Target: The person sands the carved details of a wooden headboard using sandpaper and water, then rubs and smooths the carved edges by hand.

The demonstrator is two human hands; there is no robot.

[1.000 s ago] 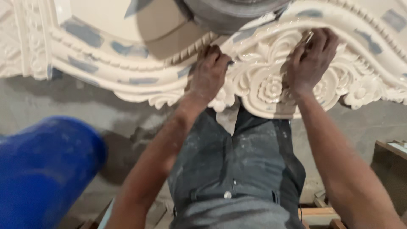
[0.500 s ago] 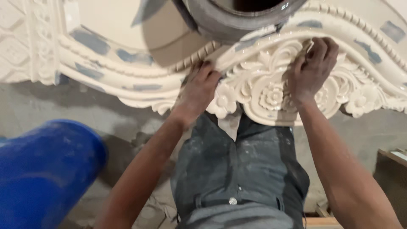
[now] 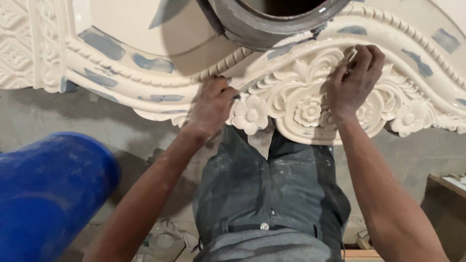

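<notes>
While the left hand [image 3: 209, 107] presses curled fingers on the cream carved floral panel [image 3: 291, 97] above the knees, the right hand [image 3: 352, 82] pinches a small pale scrap [image 3: 353, 55] against its scrollwork.

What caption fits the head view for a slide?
Both hands on a cream carved floral panel: left hand braces its edge, right hand works the scrollwork.

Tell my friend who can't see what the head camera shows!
Two dusty hands press on a cream carved panel of flowers and scrolls: the left hand on its edge, the right hand pinching something small. A blue barrel stands lower left.
</notes>
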